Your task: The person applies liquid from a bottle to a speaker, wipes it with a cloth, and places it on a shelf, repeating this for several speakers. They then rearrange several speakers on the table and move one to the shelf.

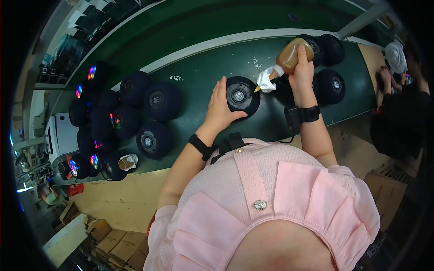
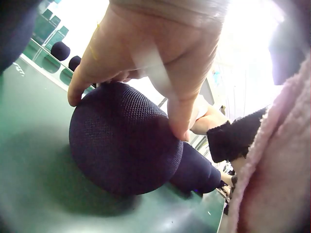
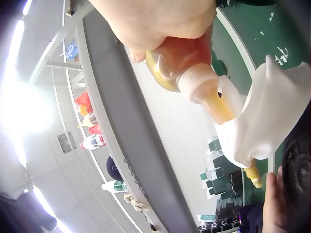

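Observation:
In the head view a round dark fabric-covered speaker (image 1: 238, 95) sits on the green bench, its base with a round central part facing up. My left hand (image 1: 221, 108) holds it at the side, thumb and fingers spread around its rim; the left wrist view shows the mesh side (image 2: 126, 141) under that grip. My right hand (image 1: 302, 72) grips a squeeze bottle (image 1: 288, 58) of amber liquid, tipped nozzle-down. White tissue (image 1: 265, 83) is wrapped around the nozzle, and the yellowish tip (image 3: 253, 175) pokes out of it, right at the speaker's edge.
Many similar speakers (image 1: 162, 100) crowd the bench's left side, some with coloured lights. More speakers (image 1: 331, 86) stand right of my right hand. A tape roll (image 1: 124, 163) lies at front left. Another person (image 1: 400, 113) is at far right beside a white fan (image 1: 394, 56).

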The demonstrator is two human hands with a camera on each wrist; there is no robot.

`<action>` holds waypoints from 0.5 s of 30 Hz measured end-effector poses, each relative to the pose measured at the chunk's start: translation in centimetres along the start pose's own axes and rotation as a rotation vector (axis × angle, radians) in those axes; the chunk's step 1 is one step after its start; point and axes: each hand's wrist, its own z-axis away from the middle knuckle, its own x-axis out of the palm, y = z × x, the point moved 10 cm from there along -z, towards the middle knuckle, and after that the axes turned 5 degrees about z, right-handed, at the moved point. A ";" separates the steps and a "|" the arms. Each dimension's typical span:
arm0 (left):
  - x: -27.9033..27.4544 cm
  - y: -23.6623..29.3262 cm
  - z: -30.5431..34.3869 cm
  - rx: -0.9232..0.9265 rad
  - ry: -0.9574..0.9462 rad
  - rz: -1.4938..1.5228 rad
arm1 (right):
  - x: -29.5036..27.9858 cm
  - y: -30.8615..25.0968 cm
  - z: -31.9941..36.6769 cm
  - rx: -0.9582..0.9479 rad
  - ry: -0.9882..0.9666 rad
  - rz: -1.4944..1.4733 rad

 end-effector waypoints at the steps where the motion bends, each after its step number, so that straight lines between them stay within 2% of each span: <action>1: 0.0 0.1 0.0 0.000 0.000 0.002 | -0.1 0.2 0.0 0.000 0.000 0.001; 6: 0.0 0.2 0.1 0.018 -0.011 -0.026 | 1.8 -1.1 0.6 -0.199 -0.113 0.136; 9: 0.0 0.1 0.1 0.010 -0.014 -0.018 | 3.3 -1.4 0.8 -0.210 -0.211 0.183; 12: -0.1 0.0 0.1 0.008 -0.010 -0.009 | 3.1 -0.6 0.3 -0.224 -0.160 0.225; 15: -0.1 0.1 0.1 0.009 -0.006 -0.010 | 3.5 -0.1 -0.1 -0.236 -0.208 0.275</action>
